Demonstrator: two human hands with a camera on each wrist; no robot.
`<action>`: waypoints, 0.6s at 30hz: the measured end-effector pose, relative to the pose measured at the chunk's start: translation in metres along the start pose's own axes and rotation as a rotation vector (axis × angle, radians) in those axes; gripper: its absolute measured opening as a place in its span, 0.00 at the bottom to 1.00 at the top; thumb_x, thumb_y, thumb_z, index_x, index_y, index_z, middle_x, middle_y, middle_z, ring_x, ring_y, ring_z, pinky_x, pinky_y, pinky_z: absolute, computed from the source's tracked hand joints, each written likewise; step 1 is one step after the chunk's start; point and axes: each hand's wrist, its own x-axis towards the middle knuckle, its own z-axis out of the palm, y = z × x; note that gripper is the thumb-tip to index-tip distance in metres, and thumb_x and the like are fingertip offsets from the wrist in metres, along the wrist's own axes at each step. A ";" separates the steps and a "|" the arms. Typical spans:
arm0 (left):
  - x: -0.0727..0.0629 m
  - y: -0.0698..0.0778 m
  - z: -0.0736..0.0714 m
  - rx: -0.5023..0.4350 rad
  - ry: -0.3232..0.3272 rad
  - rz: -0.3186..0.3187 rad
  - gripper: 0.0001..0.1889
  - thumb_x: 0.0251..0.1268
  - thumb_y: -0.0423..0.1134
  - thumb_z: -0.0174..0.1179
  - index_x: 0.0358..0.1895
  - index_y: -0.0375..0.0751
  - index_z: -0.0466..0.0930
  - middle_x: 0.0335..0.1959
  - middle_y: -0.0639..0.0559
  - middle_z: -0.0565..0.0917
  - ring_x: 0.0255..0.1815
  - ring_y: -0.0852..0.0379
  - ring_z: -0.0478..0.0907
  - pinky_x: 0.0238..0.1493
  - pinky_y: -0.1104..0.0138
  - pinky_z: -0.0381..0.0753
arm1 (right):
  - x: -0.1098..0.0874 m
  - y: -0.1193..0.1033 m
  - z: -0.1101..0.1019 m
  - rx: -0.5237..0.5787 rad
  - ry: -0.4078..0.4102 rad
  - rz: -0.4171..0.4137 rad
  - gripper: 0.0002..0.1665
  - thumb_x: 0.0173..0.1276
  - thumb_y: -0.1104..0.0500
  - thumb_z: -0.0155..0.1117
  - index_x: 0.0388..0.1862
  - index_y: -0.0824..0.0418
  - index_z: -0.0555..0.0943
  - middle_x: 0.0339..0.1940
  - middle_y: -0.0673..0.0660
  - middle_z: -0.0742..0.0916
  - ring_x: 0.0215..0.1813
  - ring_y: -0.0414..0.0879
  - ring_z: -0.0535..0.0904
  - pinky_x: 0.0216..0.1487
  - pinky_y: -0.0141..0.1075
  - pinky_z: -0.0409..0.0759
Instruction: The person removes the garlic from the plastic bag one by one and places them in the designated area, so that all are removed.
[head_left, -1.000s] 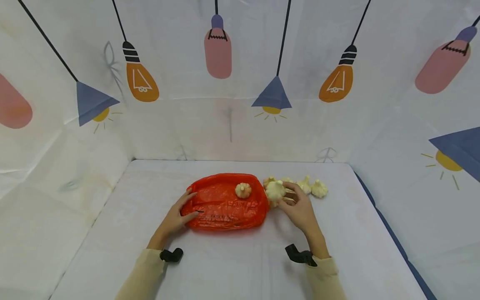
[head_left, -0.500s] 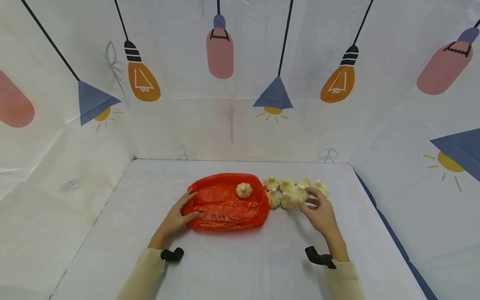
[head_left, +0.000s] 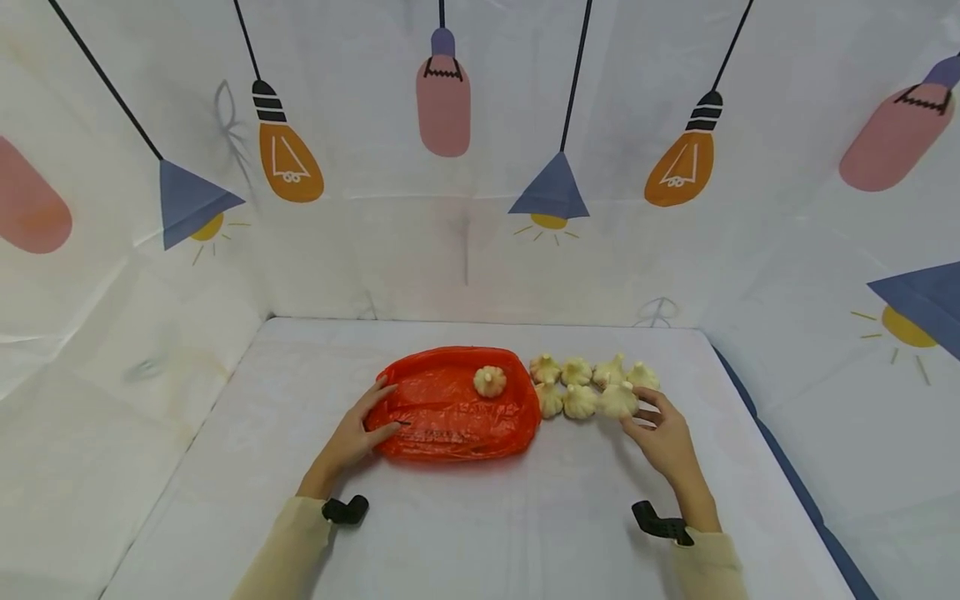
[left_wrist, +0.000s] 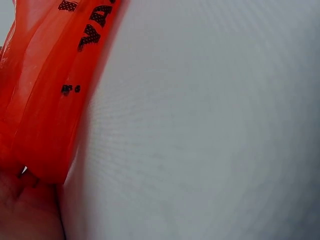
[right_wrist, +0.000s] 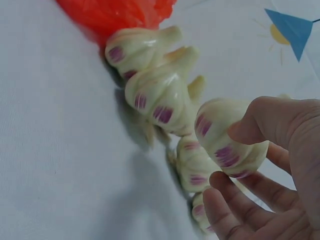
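My left hand (head_left: 351, 435) holds the left end of a red plastic bag (head_left: 450, 429), thumb toward the front and fingers toward the back. In the left wrist view, black print shows on the bag's side. One garlic bulb (head_left: 490, 382) sits on the bag. My right hand (head_left: 666, 437) pinches another garlic bulb (right_wrist: 227, 132) between thumb and fingers, at the right end of the front row. It is pale with purple streaks, and overlaps the other bulbs in the right wrist view.
Two rows of garlic bulbs stand right of the bag; one bulb (head_left: 580, 402) is just left of the held one, and another bulb (head_left: 642, 376) ends the back row. The white table (head_left: 480, 525) meets a white sheet wall (head_left: 360, 258) with printed lamps.
My right hand has carried the garlic bulb rightward from beside the bag, past the front bulbs, to the right end of that row. The left hand and bag have stayed put.
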 end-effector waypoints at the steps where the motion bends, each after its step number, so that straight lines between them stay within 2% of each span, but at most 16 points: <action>1: 0.000 0.000 0.000 0.003 -0.001 -0.003 0.37 0.69 0.46 0.67 0.79 0.47 0.63 0.86 0.45 0.49 0.85 0.33 0.43 0.78 0.30 0.44 | 0.000 0.002 -0.001 -0.002 -0.004 0.011 0.35 0.68 0.66 0.69 0.72 0.68 0.70 0.70 0.68 0.76 0.50 0.25 0.77 0.44 0.20 0.82; 3: 0.000 0.001 0.001 0.007 0.000 -0.001 0.38 0.69 0.46 0.67 0.79 0.47 0.63 0.86 0.45 0.49 0.85 0.33 0.44 0.78 0.30 0.44 | 0.000 0.005 -0.002 -0.010 -0.010 0.035 0.35 0.69 0.65 0.69 0.73 0.68 0.69 0.71 0.68 0.76 0.52 0.31 0.80 0.44 0.21 0.82; 5: 0.000 0.001 0.001 0.008 0.005 0.005 0.38 0.69 0.45 0.68 0.79 0.46 0.63 0.86 0.44 0.49 0.85 0.34 0.44 0.78 0.31 0.44 | -0.001 0.007 -0.002 -0.016 -0.018 0.056 0.36 0.70 0.64 0.68 0.74 0.68 0.69 0.72 0.69 0.75 0.57 0.43 0.83 0.43 0.21 0.82; 7: 0.000 0.001 0.001 0.012 0.006 0.011 0.38 0.69 0.45 0.68 0.79 0.46 0.63 0.86 0.44 0.50 0.85 0.34 0.44 0.79 0.31 0.44 | -0.001 0.010 -0.002 -0.024 -0.023 0.076 0.36 0.70 0.63 0.68 0.74 0.68 0.68 0.72 0.70 0.75 0.60 0.56 0.83 0.42 0.22 0.82; 9: 0.000 0.000 0.001 0.010 0.006 0.010 0.38 0.69 0.46 0.68 0.79 0.47 0.63 0.86 0.44 0.50 0.85 0.34 0.44 0.79 0.31 0.44 | -0.002 0.014 -0.001 -0.025 -0.026 0.095 0.36 0.70 0.63 0.68 0.74 0.68 0.68 0.73 0.70 0.74 0.64 0.64 0.81 0.43 0.22 0.81; 14: -0.001 0.000 0.001 0.009 0.003 -0.017 0.38 0.69 0.47 0.67 0.80 0.49 0.63 0.86 0.44 0.49 0.85 0.33 0.44 0.78 0.31 0.45 | -0.001 0.022 0.001 -0.043 -0.019 0.124 0.34 0.70 0.64 0.67 0.72 0.67 0.70 0.72 0.69 0.75 0.63 0.65 0.80 0.43 0.22 0.80; 18: -0.001 -0.001 0.001 0.002 0.004 -0.026 0.39 0.69 0.47 0.68 0.80 0.49 0.62 0.86 0.44 0.48 0.85 0.33 0.43 0.78 0.31 0.45 | -0.001 0.026 0.004 -0.028 -0.028 0.118 0.33 0.70 0.64 0.67 0.72 0.67 0.71 0.71 0.70 0.76 0.62 0.66 0.80 0.42 0.23 0.80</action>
